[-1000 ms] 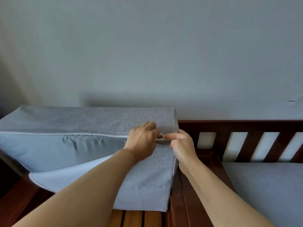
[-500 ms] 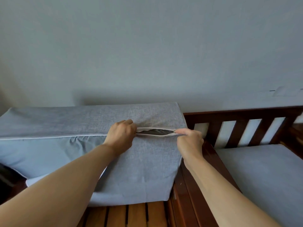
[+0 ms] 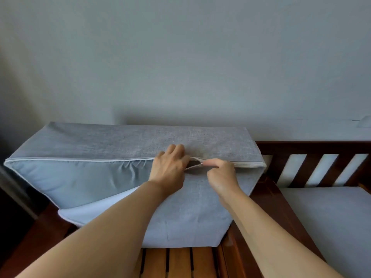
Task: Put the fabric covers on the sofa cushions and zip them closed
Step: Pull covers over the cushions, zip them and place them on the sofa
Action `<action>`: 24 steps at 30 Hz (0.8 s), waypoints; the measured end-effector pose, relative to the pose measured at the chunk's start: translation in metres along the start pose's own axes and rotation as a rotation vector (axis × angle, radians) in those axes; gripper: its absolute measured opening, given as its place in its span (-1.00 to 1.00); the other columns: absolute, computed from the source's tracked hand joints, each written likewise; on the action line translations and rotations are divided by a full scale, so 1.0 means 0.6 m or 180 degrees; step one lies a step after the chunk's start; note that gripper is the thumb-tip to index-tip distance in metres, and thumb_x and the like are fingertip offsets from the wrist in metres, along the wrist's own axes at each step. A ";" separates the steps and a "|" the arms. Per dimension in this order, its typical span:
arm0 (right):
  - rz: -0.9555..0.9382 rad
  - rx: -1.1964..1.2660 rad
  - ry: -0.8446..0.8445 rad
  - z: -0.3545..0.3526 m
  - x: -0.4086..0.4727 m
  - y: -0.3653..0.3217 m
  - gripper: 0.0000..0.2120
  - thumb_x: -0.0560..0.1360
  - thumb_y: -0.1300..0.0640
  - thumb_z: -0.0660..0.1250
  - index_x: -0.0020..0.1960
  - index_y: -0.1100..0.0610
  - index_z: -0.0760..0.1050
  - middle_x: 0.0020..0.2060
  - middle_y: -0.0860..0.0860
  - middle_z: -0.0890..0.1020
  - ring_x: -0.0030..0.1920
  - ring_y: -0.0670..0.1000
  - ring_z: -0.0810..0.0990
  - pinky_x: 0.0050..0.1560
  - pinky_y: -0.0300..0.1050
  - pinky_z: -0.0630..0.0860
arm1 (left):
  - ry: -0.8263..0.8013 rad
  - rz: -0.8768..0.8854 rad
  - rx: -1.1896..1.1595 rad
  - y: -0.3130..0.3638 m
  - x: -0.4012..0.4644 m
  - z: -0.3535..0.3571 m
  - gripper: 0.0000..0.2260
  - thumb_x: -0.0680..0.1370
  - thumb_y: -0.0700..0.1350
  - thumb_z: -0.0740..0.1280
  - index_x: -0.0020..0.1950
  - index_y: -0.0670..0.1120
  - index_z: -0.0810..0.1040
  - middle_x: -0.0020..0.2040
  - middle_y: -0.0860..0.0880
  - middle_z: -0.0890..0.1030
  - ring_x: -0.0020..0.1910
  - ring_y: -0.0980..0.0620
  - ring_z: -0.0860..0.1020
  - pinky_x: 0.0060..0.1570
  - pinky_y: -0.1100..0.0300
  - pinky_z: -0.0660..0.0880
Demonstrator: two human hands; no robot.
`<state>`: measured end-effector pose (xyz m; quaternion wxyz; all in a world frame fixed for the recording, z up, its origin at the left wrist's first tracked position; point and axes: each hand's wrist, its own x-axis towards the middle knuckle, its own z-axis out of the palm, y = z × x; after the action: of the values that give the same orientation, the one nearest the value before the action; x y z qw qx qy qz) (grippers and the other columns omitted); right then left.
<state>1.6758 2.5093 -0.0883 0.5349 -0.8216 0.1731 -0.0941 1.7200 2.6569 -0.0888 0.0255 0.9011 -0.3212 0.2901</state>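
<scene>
A person's two bare hands work at the zip of a grey fabric cover (image 3: 200, 207) on a sofa cushion (image 3: 66, 181) that stands on edge on the slatted seat of a dark wooden sofa frame (image 3: 313, 147), against a pale wall (image 3: 180, 57). The right hand (image 3: 222, 177) is curled, thumb and forefinger pinching the small metal zip pull (image 3: 201, 162) on the cushion's upper front edge. The left hand (image 3: 168, 169) sits just beside it, touching the cover, fingers bent over the fabric at the seam and holding it down; a short dark gap in the zip (image 3: 193, 164) shows between the two hands. To the right of the pull, the pale zip tape runs closed to the cushion's corner. To the left of the hands, the cover hangs open: the smoother, lighter blue inner cushion is exposed, edged by white piping (image 3: 80, 159), and a flap of cover with a white lining (image 3: 96, 209) folds out below the left forearm. Orange-brown seat slats (image 3: 180, 261) show under the cushion. On the right, a second grey cushion (image 3: 331, 221) lies flat on the seat, beside the frame's slatted back rail.
</scene>
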 end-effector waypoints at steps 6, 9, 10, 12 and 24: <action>0.0197 0.0141 0.0770 0.041 -0.011 -0.032 -0.62 0.37 0.45 0.13 -0.11 0.14 0.64 0.07 0.19 0.61 -0.04 0.10 0.54 -0.26 -0.25 0.37 | -0.0348 -0.0335 0.0462 -0.236 -0.129 -0.069 -0.80 0.11 -0.26 0.50 -0.41 -0.11 0.52 -0.23 -0.08 0.54 -0.32 -0.15 0.53 -0.55 0.17 0.38; 0.0455 0.0398 0.0956 0.080 -0.023 -0.056 -0.65 0.41 0.45 0.13 -0.15 0.14 0.63 0.09 0.17 0.59 -0.09 0.03 0.51 -0.41 -0.33 0.34 | -0.0553 -0.0319 0.0427 -0.270 -0.130 -0.082 -0.70 0.01 -0.34 0.54 -0.48 -0.12 0.46 -0.41 -0.04 0.45 -0.49 -0.11 0.49 -0.61 0.30 0.24; 0.0502 0.0464 0.0950 0.103 -0.030 -0.068 -0.65 0.42 0.45 0.13 -0.15 0.13 0.62 0.10 0.16 0.59 -0.11 0.01 0.51 -0.45 -0.36 0.34 | -0.0532 -0.0271 0.0364 -0.278 -0.127 -0.080 -0.68 -0.02 -0.36 0.55 -0.49 -0.12 0.45 -0.44 -0.04 0.44 -0.54 -0.10 0.47 -0.61 0.33 0.19; 0.0538 0.0534 0.0900 0.149 -0.042 -0.090 -0.64 0.41 0.45 0.12 -0.11 0.15 0.63 0.09 0.16 0.59 -0.19 -0.01 0.51 -0.53 -0.42 0.32 | -0.0434 -0.0178 0.0180 -0.285 -0.124 -0.070 -0.67 0.00 -0.37 0.57 -0.47 -0.13 0.47 -0.45 -0.05 0.44 -0.57 -0.08 0.45 -0.57 0.33 0.13; 0.0258 0.0429 0.0205 0.380 -0.111 -0.199 -0.58 0.41 0.46 0.09 -0.04 0.17 0.65 0.08 0.13 0.59 -0.05 0.00 0.51 -0.34 -0.30 0.37 | -0.0138 -0.0062 -0.0210 -0.377 -0.193 -0.081 -0.77 0.13 -0.24 0.51 -0.40 -0.11 0.47 -0.27 -0.05 0.48 -0.35 -0.10 0.50 -0.54 0.26 0.18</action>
<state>1.7140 2.7717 -0.0711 0.5865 -0.7727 0.2166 -0.1102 1.7572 2.9128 -0.0789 0.0511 0.9089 -0.3224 0.2594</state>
